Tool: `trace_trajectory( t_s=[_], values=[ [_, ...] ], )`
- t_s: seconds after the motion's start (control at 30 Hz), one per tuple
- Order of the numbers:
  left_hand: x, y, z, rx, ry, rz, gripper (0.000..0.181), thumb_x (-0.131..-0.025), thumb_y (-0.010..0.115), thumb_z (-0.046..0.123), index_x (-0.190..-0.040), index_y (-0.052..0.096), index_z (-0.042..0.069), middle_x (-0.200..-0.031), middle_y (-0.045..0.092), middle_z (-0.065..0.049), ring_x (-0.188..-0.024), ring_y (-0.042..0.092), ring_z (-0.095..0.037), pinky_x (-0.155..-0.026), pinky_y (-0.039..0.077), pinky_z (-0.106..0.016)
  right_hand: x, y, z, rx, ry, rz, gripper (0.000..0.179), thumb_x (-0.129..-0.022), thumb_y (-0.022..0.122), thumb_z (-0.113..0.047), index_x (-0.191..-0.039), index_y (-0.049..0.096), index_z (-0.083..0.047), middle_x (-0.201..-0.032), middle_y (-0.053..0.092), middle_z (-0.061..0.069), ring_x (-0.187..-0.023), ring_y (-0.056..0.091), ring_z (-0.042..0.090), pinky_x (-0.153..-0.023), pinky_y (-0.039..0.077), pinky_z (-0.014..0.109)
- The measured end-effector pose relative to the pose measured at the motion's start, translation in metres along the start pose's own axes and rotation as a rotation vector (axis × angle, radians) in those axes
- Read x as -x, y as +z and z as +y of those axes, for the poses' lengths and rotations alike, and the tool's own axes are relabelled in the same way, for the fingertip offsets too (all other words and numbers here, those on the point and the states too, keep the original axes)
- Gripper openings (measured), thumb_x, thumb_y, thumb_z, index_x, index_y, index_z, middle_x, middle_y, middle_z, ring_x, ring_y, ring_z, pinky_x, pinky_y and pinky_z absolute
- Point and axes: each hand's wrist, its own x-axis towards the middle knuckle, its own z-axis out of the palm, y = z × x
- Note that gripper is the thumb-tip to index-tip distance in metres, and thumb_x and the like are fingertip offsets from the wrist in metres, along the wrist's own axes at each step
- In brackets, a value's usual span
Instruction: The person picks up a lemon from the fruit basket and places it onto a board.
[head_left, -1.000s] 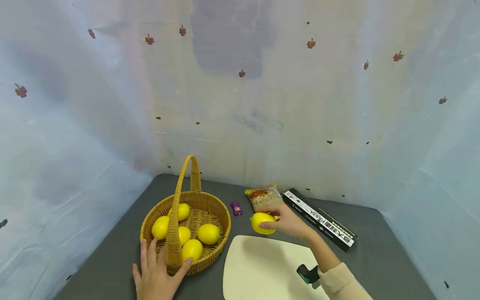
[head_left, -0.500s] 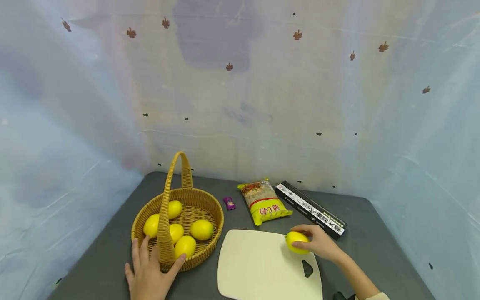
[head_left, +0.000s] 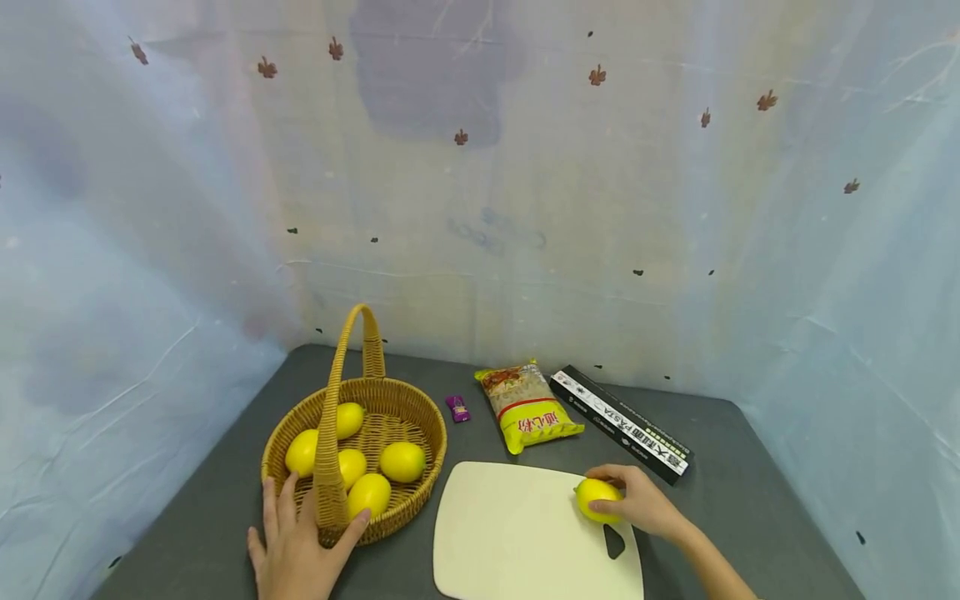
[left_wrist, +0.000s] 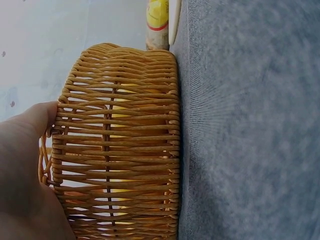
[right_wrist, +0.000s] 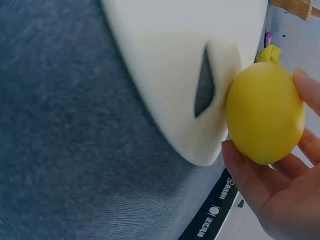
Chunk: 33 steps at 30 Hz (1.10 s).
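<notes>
A second ago the lemon (head_left: 598, 501) was beyond the cutting board's (head_left: 517, 533) far edge, in front of the macaroni bag (head_left: 528, 408); now the right hand (head_left: 647, 504), thumb and fingers gripping it, has it at the board's far right corner, by the handle hole, so the work in hand seems to have shifted to the board. I cannot tell whether lemon and board touch. Left of the board, the left hand (head_left: 300, 550) rests spread-fingered on the wicker basket (head_left: 408, 510). Only the head view clearly shows five lemons (head_left: 402, 462) inside; the left wrist view adds the basket's woven outer wall and the thumb touching its rim
</notes>
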Motion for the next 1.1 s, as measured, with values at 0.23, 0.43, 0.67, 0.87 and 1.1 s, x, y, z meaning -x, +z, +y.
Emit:
trace_trajectory(
  t_s=[0.23,0.43,0.67,0.87,1.1],
  values=[
    [0.0,0.0,0.0,-0.005,0.001,0.004,0.102,-0.08,0.061,0.078,-0.145,0.047,0.0,-0.159,0.009,-0.028,-0.149,-0.016,-0.043,-0.103,-0.003,-0.082,-0.001,-0.001,0.002,-0.022,-0.025,-0.028,0.046,-0.088,0.077,-0.015,-0.124,0.06,0.009,-0.118,0.064,0.017,-0.098,0.062,0.027,-0.08,0.054,0.027],
    [0.001,0.0,0.001,0.0,0.005,0.02,0.1,-0.08,0.062,0.077,-0.144,0.047,0.002,-0.159,0.011,-0.028,-0.149,-0.015,-0.043,-0.103,-0.002,-0.082,-0.001,0.0,0.002,-0.011,-0.047,-0.041,0.054,-0.088,0.077,-0.019,-0.131,0.056,0.007,-0.123,0.063,0.02,-0.11,0.06,0.036,-0.09,0.052,0.033],
    [0.0,0.0,0.002,0.0,0.003,0.014,0.1,-0.079,0.063,0.077,-0.144,0.047,0.002,-0.159,0.011,-0.028,-0.149,-0.014,-0.044,-0.103,-0.002,-0.082,0.0,0.002,-0.002,-0.047,-0.037,-0.051,0.052,-0.088,0.077,-0.015,-0.13,0.057,0.009,-0.122,0.063,0.023,-0.107,0.059,0.035,-0.085,0.053,0.033],
    [-0.001,-0.001,0.002,-0.005,-0.004,-0.004,0.103,-0.079,0.062,0.077,-0.148,0.044,0.002,-0.159,0.01,-0.028,-0.148,-0.014,-0.045,-0.103,-0.003,-0.082,-0.001,0.001,-0.004,-0.022,-0.01,-0.056,0.051,-0.089,0.076,-0.019,-0.13,0.059,0.007,-0.123,0.064,0.021,-0.111,0.059,0.035,-0.092,0.051,0.044],
    [-0.002,-0.001,0.001,0.0,-0.019,-0.017,0.107,-0.079,0.061,0.079,-0.151,0.039,0.002,-0.159,0.009,-0.029,-0.148,-0.014,-0.046,-0.103,-0.004,-0.081,-0.008,-0.005,-0.008,-0.095,-0.021,-0.077,0.048,-0.096,0.068,-0.017,-0.132,0.055,0.012,-0.127,0.06,0.028,-0.114,0.059,0.043,-0.096,0.049,0.057]
  ],
)
